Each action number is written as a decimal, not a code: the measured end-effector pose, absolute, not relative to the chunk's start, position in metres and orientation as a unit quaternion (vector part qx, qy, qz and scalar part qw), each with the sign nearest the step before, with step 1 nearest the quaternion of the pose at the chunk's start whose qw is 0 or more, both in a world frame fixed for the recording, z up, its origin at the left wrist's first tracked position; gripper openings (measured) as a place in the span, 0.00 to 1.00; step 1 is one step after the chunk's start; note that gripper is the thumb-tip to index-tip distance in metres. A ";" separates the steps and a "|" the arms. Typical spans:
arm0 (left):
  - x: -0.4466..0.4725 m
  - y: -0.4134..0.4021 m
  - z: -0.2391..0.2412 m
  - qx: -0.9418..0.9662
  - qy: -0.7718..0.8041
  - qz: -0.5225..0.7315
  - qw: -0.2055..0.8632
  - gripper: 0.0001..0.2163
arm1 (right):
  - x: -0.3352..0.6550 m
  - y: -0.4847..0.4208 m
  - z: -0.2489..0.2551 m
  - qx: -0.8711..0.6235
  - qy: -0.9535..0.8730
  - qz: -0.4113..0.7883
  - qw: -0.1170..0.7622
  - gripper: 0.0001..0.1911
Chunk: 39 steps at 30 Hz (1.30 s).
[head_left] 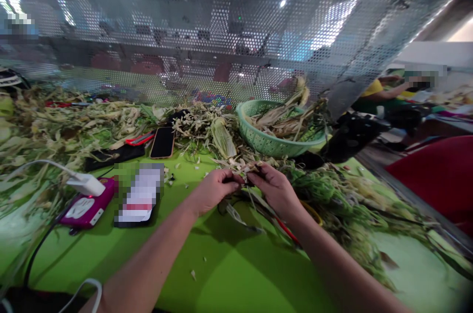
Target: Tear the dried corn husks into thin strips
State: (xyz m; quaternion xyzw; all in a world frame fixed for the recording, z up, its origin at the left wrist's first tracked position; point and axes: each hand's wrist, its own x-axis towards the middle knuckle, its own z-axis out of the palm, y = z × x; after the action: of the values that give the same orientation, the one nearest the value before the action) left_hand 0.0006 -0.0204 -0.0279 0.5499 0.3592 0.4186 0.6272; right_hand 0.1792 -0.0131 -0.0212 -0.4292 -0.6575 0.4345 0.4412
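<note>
Both of my hands meet over the green table [229, 273]. My left hand [216, 188] is closed, pinching one end of a thin strip of dried husk [247, 169]. My right hand [275, 187] is closed on the other end of that strip, fingertips almost touching the left ones. More pale husk strips [240, 214] hang and lie just under my hands. What else the fingers hold is too small to make out.
A teal basket [266, 143] of husks stands behind my hands. Husk piles [66, 125] cover the left and right of the table. A phone [162, 142], a magenta device [86, 209] with a white plug, and cables lie at left. A perforated metal screen [221, 32] rises behind. Another person [384, 88] sits far right.
</note>
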 end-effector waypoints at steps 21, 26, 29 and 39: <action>-0.006 -0.020 -0.019 0.531 0.353 0.359 0.682 0.12 | 0.173 -0.018 -0.012 -0.460 -0.544 0.479 0.513 0.14; -0.003 -0.021 -0.018 0.436 0.381 0.381 0.720 0.13 | 0.171 -0.020 -0.009 -0.442 -0.551 0.476 0.524 0.13; -0.002 -0.020 -0.020 0.428 0.397 0.383 0.716 0.14 | 0.170 -0.022 -0.007 -0.444 -0.564 0.461 0.522 0.13; -0.003 -0.022 -0.020 0.452 0.359 0.357 0.735 0.17 | 0.170 -0.023 -0.007 -0.447 -0.574 0.445 0.522 0.12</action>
State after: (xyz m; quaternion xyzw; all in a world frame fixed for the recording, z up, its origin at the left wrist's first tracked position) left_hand -0.0033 -0.0225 -0.0203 0.4519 0.3592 0.3565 0.7346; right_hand 0.1702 -0.0229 -0.0066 -0.4473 -0.5735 0.4453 0.5222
